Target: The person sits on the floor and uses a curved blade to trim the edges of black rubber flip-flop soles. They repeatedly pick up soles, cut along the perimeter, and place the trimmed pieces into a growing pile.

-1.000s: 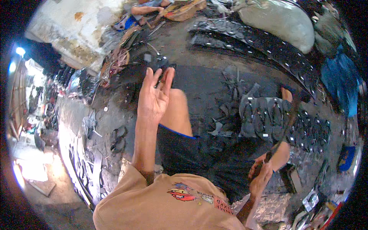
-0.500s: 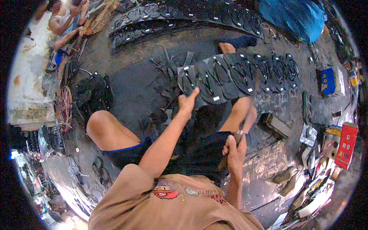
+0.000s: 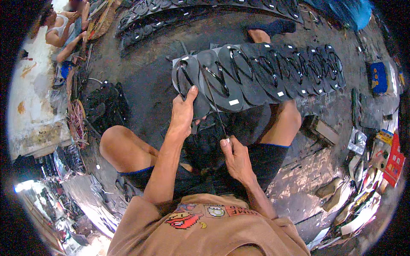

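While the person sits with knees apart on a dark, grimy floor (image 3: 141,81), the left hand (image 3: 184,112) grips the near end of a row of black flip-flops (image 3: 256,70), thumb laid over the edge of the first sole and fingers curled beneath it. The right hand (image 3: 237,157) is closed in a pinch, thumb and forefinger pressed together on the lower end of a thin metal rod (image 3: 215,113) that slants up across the nearest soles. The flip-flops are flat, oval, matt rubber soles with glossy Y-shaped straps, overlapped like scales in a long band that runs from the left hand toward the right of the view, above the right knee; several carry small white rectangular labels. A second band of black flip-flops (image 3: 205,5) curves along the top of the view. Left of the left knee lies a loose heap of black rubber straps (image 3: 102,104), and beside it a coil of reddish wire (image 3: 77,119). On the right of the floor lie a blue box (image 3: 379,77), a red carton (image 3: 395,160) and scattered pale scraps; what the containers hold cannot be seen. Another person (image 3: 64,32) sits at the upper left beside a pale, stained wall (image 3: 30,106).
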